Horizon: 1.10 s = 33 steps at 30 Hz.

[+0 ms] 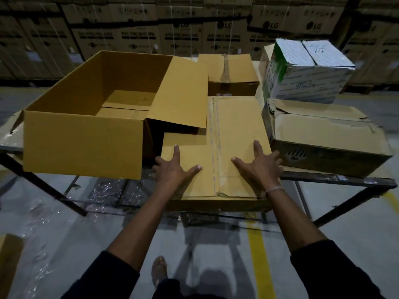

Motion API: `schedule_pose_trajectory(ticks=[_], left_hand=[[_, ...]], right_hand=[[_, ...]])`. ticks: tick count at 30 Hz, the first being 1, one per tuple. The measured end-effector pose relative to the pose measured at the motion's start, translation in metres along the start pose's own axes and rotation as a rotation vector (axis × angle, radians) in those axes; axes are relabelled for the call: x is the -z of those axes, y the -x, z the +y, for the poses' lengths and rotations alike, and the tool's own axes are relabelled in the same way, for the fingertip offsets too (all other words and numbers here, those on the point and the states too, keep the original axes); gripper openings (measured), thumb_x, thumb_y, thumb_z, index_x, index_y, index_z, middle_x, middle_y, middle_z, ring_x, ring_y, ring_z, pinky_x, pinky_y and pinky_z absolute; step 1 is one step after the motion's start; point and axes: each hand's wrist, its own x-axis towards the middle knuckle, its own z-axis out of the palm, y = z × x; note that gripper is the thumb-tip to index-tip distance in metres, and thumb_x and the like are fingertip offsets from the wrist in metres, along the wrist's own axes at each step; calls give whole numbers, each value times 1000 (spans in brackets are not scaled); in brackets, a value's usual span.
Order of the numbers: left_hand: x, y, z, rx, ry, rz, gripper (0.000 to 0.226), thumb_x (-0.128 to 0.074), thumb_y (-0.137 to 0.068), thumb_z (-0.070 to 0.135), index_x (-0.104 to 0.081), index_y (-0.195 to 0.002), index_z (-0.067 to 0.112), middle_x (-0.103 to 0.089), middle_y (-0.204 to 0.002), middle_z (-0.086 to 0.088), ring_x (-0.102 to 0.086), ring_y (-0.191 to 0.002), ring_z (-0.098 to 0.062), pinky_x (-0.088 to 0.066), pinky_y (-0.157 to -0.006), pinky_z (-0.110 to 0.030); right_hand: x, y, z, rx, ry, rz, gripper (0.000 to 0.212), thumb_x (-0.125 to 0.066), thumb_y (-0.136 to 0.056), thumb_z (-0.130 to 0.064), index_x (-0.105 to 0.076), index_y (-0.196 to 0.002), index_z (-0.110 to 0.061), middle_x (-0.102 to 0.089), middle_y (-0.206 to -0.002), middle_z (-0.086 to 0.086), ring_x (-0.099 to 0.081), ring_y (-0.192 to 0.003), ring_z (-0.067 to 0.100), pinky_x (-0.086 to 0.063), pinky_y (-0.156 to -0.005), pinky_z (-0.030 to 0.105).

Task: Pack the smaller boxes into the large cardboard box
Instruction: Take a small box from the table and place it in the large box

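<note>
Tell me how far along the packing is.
Done: large box stands open; nothing visible inside. In hand: left hand and right hand lie flat on the taped box. Left: that one, rear box, white box, torn box.

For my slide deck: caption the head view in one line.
Both hands, left and right, press flat on a taped box beside the empty open large box.
</note>
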Motion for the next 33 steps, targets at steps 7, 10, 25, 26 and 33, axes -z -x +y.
schedule_pose_trajectory(ticks=[7, 10, 25, 26, 33], left_hand=[[16, -27, 25, 5, -4, 49, 116, -52, -69, 96, -10, -162, 40, -22, -154, -30, -35, -134, -53, -34, -108, -58], [3, -16, 22, 10, -2, 97, 118, -51, -66, 98, -10, -162, 42, -26, -150, -31, -39, -128, -52, -35, -105, -57], [-26, 65, -10, -42, -40, 213, 115, -39, -66, 103, -13, -161, 43, -30, -146, -31, -37, -130, -53, -35, -105, -58], [-23, 68, -11, -48, -46, 213, 115, -39, -66, 103, -14, -161, 43, -30, -146, -32, -37, -131, -53, -34, -105, -58], [-11, 94, -20, -107, -40, 183, 109, -41, -72, 99, -18, -160, 40, -26, -150, -36, -30, -137, -54, -29, -110, -60]], right_hand=[[14, -41, -20, 28, -11, -29, 96, -57, -79, -87, -32, -157, -37, -30, -151, 28, -36, -137, 51, -34, -113, 53], [4, -30, -17, 5, -18, 31, 98, -56, -76, -89, -34, -157, -39, -36, -145, 26, -41, -131, 48, -36, -108, 51], [-12, 58, 25, -3, 8, 175, 99, -49, -74, -94, -35, -157, -41, -42, -129, 19, -42, -118, 41, -36, -100, 47], [-12, 62, 25, -6, 3, 174, 99, -49, -74, -94, -35, -157, -41, -42, -130, 20, -42, -119, 41, -35, -101, 48], [-8, 93, 27, -43, -30, 170, 101, -51, -72, -94, -38, -155, -39, -40, -135, 21, -41, -126, 45, -34, -106, 51]])
